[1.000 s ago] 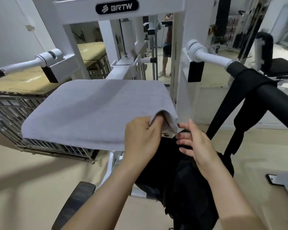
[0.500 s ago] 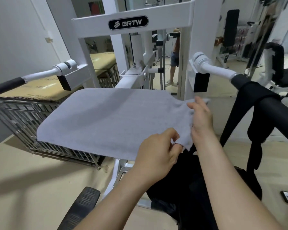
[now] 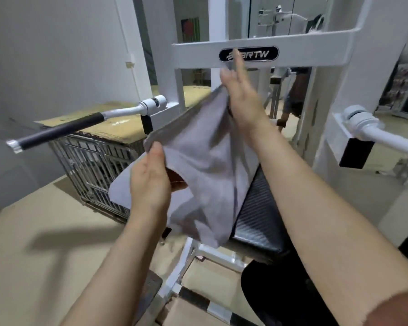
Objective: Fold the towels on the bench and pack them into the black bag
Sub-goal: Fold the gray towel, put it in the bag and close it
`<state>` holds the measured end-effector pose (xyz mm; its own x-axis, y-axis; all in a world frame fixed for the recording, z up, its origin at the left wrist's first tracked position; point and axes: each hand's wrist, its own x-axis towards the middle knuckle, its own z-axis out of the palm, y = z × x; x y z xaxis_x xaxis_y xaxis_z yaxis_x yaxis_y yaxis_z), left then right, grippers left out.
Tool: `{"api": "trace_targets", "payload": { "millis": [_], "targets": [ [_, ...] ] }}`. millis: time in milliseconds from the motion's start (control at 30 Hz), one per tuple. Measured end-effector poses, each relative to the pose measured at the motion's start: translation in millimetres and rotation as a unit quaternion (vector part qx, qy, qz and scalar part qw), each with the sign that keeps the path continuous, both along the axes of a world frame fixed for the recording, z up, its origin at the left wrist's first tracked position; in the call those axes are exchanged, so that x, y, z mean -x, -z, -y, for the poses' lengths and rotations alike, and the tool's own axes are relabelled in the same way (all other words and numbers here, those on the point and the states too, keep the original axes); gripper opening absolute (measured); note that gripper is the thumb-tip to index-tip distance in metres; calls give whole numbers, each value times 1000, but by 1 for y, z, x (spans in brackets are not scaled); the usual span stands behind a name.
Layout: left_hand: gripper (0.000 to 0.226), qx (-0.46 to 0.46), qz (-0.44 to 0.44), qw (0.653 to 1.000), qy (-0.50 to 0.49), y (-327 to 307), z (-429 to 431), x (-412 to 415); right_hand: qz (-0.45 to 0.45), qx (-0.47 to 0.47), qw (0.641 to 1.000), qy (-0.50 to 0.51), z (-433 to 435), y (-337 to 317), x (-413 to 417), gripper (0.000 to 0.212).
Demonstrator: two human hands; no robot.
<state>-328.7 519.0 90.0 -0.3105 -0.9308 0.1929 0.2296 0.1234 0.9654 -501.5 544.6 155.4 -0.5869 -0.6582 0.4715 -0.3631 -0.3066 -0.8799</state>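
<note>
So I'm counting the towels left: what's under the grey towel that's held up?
The black bench pad shows bare beneath the raised right side of the grey towel. The towel's left part covers the rest of the pad, so anything there is hidden.

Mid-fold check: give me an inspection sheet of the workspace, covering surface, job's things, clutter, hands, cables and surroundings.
Surface: black padded bench, right part bare, left part hidden by the towel.
Job's things: grey towel held up between both hands, creased, not folded; black bag low at the bench's near end.
Clutter: cardboard on top of a wire cage, left of the bench.
Grippers: left hand grips the towel's left edge; right hand pinches its upper corner.
Cables: nothing seen.
Surroundings: white machine frame with a BRTW badge; handle bar at left; a person in the background.
</note>
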Motion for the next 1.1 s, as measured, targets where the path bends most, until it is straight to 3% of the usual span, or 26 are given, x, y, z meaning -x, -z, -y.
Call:
{"api": "trace_targets", "payload": {
  "millis": [100,167,233,300,367,433,500,600,733,800,900,1033,1100],
  "targets": [
    [26,18,148,979,-138,27,75,-28,-73,-164,982,-60,47,21,-10,59],
    [31,48,324,928,-179,47,104,-43,-155,-260,953,-2,59,48,0,56],
    [42,136,365,902,-187,62,104,-45,-200,-320,921,92,57,69,17,52],
    [22,242,323,909,-103,64,81,-36,-216,-391,880,158,49,82,30,51],
    [7,328,324,887,34,64,52,-22,-248,-466,826,201,43,90,40,51],
    [34,412,375,819,139,68,26,-13,-265,-519,772,254,38,94,48,50],
    [54,492,441,734,157,76,10,-6,-240,-546,744,300,35,95,57,52],
    [49,535,456,696,145,77,7,-8,-192,-558,748,303,29,98,75,49],
    [9,517,441,703,212,65,14,-12,-160,-469,817,295,23,99,91,21],
    [8,493,425,721,235,62,8,-9,-147,-451,830,294,13,94,100,15],
    [16,422,349,783,296,53,-24,5,-149,-478,795,343,-17,80,118,22],
    [18,319,275,805,418,40,-72,22,-205,-556,721,359,-48,70,121,27],
    [20,324,257,833,367,42,-68,26,-256,-513,747,335,-46,68,114,31]
  ]
}}
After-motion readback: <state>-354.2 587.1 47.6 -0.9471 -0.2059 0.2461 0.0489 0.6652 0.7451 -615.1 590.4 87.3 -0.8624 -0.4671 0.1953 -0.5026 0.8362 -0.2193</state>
